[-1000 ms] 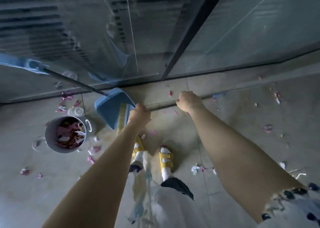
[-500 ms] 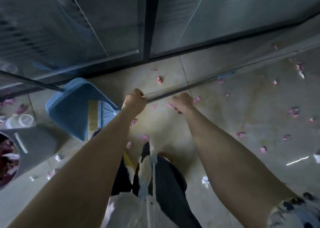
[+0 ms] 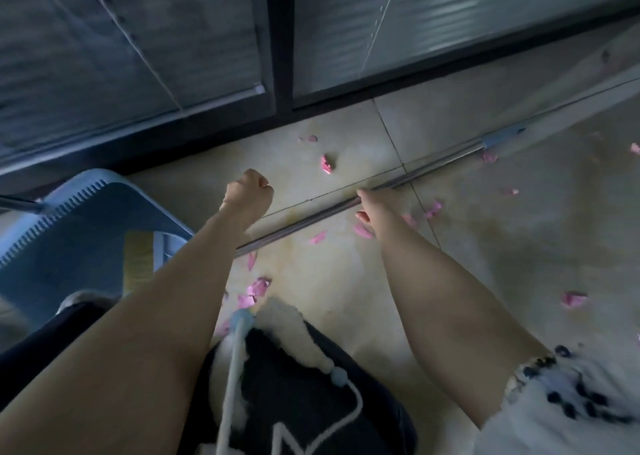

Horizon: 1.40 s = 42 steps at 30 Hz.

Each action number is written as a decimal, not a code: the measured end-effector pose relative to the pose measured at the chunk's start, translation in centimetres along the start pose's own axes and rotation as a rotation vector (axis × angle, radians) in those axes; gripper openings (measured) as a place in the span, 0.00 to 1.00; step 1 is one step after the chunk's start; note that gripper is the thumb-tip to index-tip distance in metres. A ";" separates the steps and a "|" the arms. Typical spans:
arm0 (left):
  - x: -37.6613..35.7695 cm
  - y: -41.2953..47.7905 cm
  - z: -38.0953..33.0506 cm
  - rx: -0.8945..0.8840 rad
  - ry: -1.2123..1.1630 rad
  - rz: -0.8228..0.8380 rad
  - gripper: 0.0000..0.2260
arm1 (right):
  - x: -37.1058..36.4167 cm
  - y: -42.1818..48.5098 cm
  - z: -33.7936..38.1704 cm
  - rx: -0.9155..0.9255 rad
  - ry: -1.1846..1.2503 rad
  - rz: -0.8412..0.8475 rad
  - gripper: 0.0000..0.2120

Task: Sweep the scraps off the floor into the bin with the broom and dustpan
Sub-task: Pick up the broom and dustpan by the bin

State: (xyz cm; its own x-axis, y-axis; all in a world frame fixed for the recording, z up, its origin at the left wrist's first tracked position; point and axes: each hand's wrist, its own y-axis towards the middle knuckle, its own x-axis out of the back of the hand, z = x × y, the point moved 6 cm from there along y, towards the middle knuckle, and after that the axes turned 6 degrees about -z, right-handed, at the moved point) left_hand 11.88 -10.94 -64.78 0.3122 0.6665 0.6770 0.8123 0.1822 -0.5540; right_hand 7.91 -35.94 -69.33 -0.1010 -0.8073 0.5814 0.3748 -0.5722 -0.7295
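Right hand [image 3: 375, 209] grip curled round broom handle [image 3: 433, 169]; left hand [image 3: 247, 193] grip fisted, holding nothing visible. Pink scraps [image 3: 327, 162] on floor [image 3: 519, 229].

We list: dustpan [image 3: 86, 226] at left, before the glass wall [image 3: 138, 56] | broom handle [image 3: 426, 174] slanting across the floor [image 3: 519, 247], centre to right | scraps [image 3: 327, 162] on both sides of it.

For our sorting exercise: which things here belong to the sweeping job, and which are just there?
Job: broom handle, blue dustpan, pink scraps, right hand gripping the handle.
Not job: glass partition, white drawstring.
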 end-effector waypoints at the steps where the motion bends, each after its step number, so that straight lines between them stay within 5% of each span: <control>1: -0.1 0.3 0.4 0.003 0.004 -0.001 0.12 | -0.3 0.6 0.0 -0.005 0.048 -0.012 0.13; 11: 5.0 -6.8 -4.0 0.011 -0.053 0.019 0.13 | 5.0 -8.3 3.7 0.053 0.344 -0.021 0.09; 18: 17.9 -19.1 -13.7 0.027 -0.106 0.005 0.16 | 12.9 -25.5 12.0 0.262 0.400 0.266 0.06; 26: 35.2 -31.4 -24.5 0.002 -0.202 -0.109 0.16 | 21.5 -47.4 24.2 0.344 0.249 0.782 0.19; 30: 40.0 -34.3 -23.4 0.117 -0.222 -0.168 0.17 | 22.7 -54.6 26.6 0.229 0.168 1.021 0.24; 37: 46.5 -37.5 -17.9 0.236 -0.122 -0.272 0.14 | 19.6 -59.9 25.9 0.044 -0.032 1.001 0.18; 42: 51.3 -38.1 -14.5 0.123 0.141 -0.456 0.12 | 16.1 -62.1 25.4 -0.010 -0.249 0.925 0.08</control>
State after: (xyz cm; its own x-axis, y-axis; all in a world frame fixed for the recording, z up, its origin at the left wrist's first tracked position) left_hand 4.08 5.79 -1.90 0.0092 0.3962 0.9181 0.8200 0.5225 -0.2336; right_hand 6.44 -9.74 -5.52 0.4307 -0.8869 -0.1672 0.2002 0.2745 -0.9405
